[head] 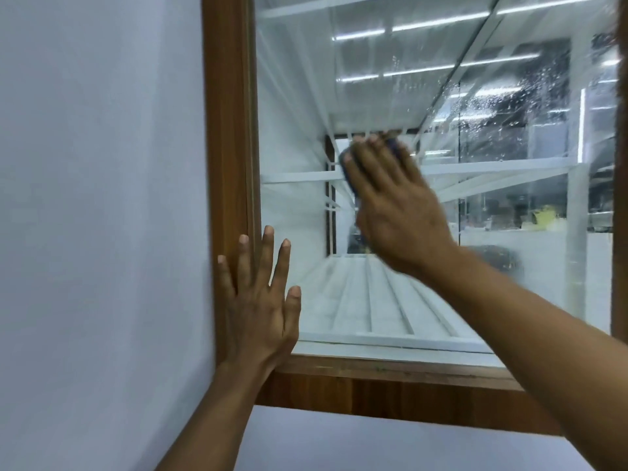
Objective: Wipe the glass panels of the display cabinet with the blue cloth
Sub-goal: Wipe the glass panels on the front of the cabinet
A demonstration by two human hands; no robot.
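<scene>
The display cabinet has a brown wooden frame (227, 137) around a large glass panel (509, 198). My right hand (397, 202) lies flat against the middle of the glass, fingers straight, pressing the blue cloth (348, 175) onto it. Only dark blue edges of the cloth show past my fingers and palm; the hand is blurred. Water droplets and streaks cover the upper right of the glass (492, 96). My left hand (258, 300) is spread open with straight fingers, resting on the frame's left post and the lower left corner of the glass.
A plain white wall (95, 198) runs along the left of the cabinet and below it. Inside the cabinet are white shelves (373, 307). The frame's bottom rail (390, 389) is wood. Ceiling lights reflect in the glass.
</scene>
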